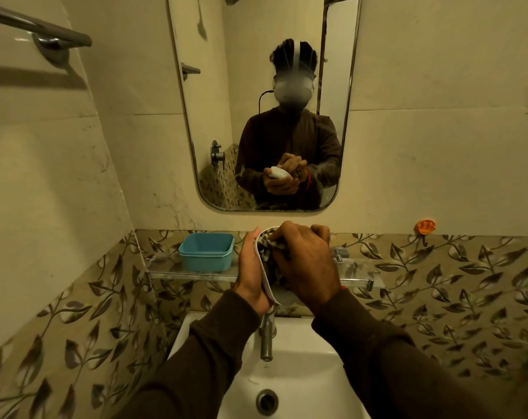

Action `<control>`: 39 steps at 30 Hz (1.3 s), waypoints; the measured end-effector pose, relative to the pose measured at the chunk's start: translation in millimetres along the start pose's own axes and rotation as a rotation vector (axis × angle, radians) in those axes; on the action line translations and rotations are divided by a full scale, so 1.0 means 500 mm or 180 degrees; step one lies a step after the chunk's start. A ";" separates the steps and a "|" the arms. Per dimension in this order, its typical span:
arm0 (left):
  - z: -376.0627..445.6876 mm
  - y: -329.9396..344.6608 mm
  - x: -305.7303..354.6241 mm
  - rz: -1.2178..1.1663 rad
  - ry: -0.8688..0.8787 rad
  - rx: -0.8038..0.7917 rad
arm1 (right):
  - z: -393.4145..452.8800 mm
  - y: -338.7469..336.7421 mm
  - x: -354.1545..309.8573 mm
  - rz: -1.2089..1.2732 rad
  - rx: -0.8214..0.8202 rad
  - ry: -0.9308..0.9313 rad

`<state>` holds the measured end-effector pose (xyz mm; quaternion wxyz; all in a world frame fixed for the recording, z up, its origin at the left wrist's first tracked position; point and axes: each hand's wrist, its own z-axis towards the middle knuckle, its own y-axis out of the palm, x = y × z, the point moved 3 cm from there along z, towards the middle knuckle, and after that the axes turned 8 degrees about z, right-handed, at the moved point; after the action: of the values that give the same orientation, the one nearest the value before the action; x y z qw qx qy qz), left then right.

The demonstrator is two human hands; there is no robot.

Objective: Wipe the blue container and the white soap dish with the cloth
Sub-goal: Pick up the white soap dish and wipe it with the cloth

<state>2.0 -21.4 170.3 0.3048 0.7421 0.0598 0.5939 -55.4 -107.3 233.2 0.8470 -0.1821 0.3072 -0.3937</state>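
Observation:
My left hand (pixel 252 267) grips the white soap dish (pixel 264 275), tilted on edge above the tap. Pressed into the dish's hollow is a patterned cloth (pixel 271 247), bunched under the fingers of my right hand (pixel 305 261). Most of the dish is hidden between the two hands; only its pale rim shows. The blue container (pixel 206 251), square and open-topped, stands alone on the glass shelf (pixel 178 272) to the left of my hands.
A white sink (pixel 314 367) with a metal tap (pixel 267 337) lies below my hands. The mirror (pixel 265 101) above reflects a person holding the dish. A towel rail (pixel 36 27) juts out at upper left. An orange hook (pixel 425 227) sits on the right wall.

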 end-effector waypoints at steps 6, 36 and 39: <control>-0.011 -0.022 0.023 0.0151 -0.0271 -0.0402 | -0.026 -0.001 -0.016 0.0590 -0.0967 -0.0242; -0.012 0.009 -0.006 0.0680 -0.0330 0.0007 | -0.001 -0.042 0.015 -0.1260 -0.0672 -0.0941; -0.012 0.000 0.000 0.0753 -0.0365 0.0193 | -0.012 -0.037 0.004 -0.1239 -0.1056 -0.0694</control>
<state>-3.4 -19.2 170.7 0.2130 0.7856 -0.0276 0.5802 -68.7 -120.9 238.3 0.7421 -0.4151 0.2337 -0.4715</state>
